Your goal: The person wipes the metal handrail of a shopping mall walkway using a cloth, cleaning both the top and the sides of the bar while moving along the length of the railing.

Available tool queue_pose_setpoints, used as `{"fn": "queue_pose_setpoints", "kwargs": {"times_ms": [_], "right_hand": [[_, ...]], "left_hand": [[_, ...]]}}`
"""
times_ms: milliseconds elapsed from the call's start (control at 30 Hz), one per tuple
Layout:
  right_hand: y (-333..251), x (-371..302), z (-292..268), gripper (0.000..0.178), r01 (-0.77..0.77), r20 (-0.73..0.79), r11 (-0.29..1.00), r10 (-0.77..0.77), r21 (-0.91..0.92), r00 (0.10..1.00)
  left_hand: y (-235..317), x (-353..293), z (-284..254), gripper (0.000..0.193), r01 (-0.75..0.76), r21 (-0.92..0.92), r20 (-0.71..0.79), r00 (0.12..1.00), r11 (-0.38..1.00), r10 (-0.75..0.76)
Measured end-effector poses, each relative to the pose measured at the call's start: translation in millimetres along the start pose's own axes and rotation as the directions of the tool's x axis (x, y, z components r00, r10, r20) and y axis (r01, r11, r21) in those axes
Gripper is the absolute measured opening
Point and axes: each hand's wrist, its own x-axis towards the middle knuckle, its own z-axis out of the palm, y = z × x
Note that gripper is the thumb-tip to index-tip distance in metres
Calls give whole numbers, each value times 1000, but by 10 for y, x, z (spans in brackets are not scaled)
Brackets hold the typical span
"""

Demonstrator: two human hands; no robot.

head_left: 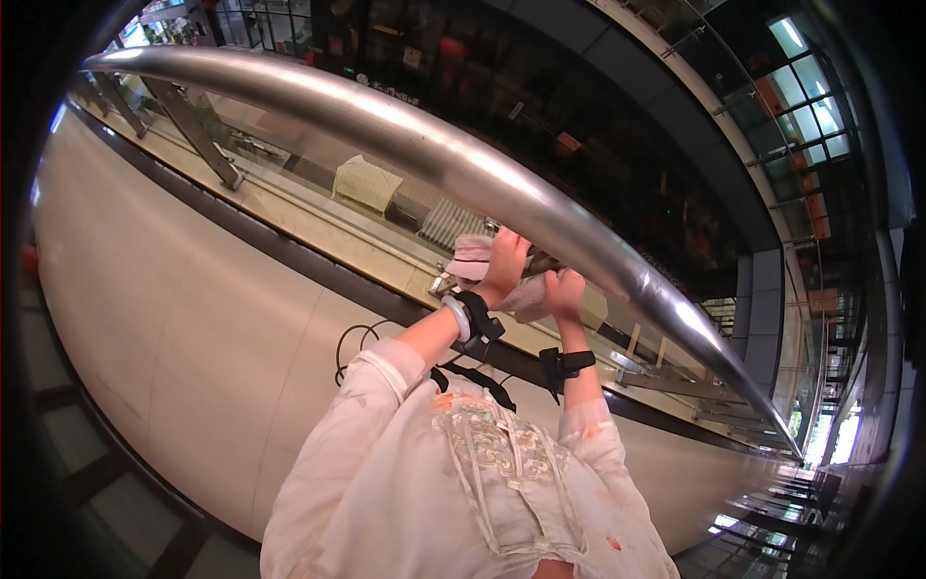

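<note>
My left hand (508, 256) and right hand (565, 289) are both curled on a pale striped cloth (470, 256), mid-frame beneath the shiny metal handrail (386, 121) that arcs from upper left to lower right. Glossy beige floor (193, 318) spreads across the left; gridded windows (810, 125) glow at upper right above glass-fronted galleries (738, 92).

Left hand (505, 264) at one o'clock partly hides pale cloth (528, 301); white shirt (386, 497) cut off at six o'clock.

Beige tiled floor (193, 338) | dark edging strip (256, 235) along it | lit windowpanes (803, 124), upper right
</note>
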Motion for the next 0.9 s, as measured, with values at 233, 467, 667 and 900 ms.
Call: {"fn": "queue_pose_setpoints", "kwargs": {"times_ms": [233, 467, 667, 900], "right_hand": [[-147, 66, 2, 33, 80, -29, 995, -82, -58, 996], [-130, 17, -60, 36, 118, -74, 989, -125, -86, 989], [-156, 33, -35, 37, -10, 36, 999, 12, -52, 999], [-303, 44, -97, 39, 110, -42, 980, -118, -164, 992]], "left_hand": [[-1973, -756, -546, 15, 24, 456, 243, 958, 890, -150], [-355, 55, -597, 16, -101, 251, 54, 994, 963, 91], [-533, 86, -280, 19, 475, -474, 162, 875, 742, -457], [-877, -27, -192, 25, -37, 72, 124, 992, 997, 28]]}}
